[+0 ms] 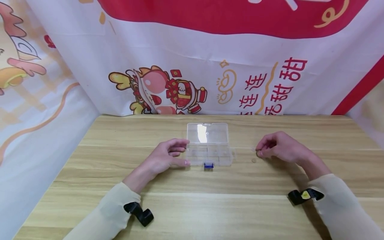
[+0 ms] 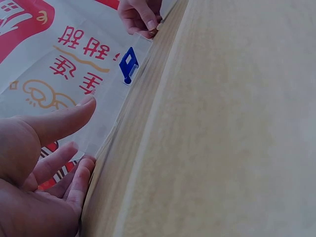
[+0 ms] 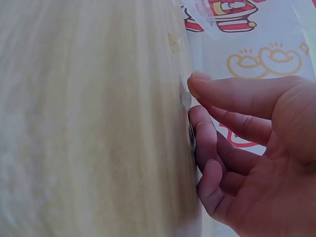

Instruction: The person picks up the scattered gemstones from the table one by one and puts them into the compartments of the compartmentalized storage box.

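Note:
A clear plastic compartment box [image 1: 196, 160] lies on the table with its lid [image 1: 220, 133] raised at the back and a blue latch [image 1: 208, 165] in front. My left hand [image 1: 168, 155] rests against the box's left side, thumb toward the front corner and fingers fairly straight. To the right of the box, my right hand [image 1: 280, 146] is low at the tabletop, thumb and fingertips pinching a small, dark, coin-like disc [image 1: 257, 152]. A tan disc [image 1: 253, 160] lies just in front of those fingertips. In the right wrist view, a pale disc [image 3: 185, 97] is beneath the thumb.
The wood-grain table [image 1: 210, 206] ends at a printed cloth backdrop [image 1: 180, 43] behind the box. More printed cloth [image 1: 60, 100] hangs along the left side. A black wrist mount [image 1: 139, 213] sits on the left sleeve, another mount [image 1: 304, 196] on the right.

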Motion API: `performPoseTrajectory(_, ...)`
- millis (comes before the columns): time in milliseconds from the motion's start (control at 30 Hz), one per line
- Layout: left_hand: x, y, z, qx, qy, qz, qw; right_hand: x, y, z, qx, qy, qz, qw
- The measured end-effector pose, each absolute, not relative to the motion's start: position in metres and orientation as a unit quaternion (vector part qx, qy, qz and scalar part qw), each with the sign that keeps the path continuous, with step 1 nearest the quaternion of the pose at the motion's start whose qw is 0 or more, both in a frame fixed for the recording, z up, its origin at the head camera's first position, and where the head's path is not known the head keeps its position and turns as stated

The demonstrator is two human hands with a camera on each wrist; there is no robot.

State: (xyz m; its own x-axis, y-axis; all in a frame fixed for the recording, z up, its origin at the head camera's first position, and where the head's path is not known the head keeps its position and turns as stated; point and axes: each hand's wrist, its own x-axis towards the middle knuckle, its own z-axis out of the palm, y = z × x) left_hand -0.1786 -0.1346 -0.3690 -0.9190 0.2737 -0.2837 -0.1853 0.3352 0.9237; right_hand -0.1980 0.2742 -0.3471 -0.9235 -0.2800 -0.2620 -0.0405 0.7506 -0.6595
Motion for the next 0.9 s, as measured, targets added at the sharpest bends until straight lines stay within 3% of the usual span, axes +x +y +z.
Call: performPoseTrajectory(900, -0.178, -0.134, -0.368, 0.029, 0.794, 0.575, 0.195, -0.188, 0.244, -0.326, -0.104, 0.9, -0.419, 0.062)
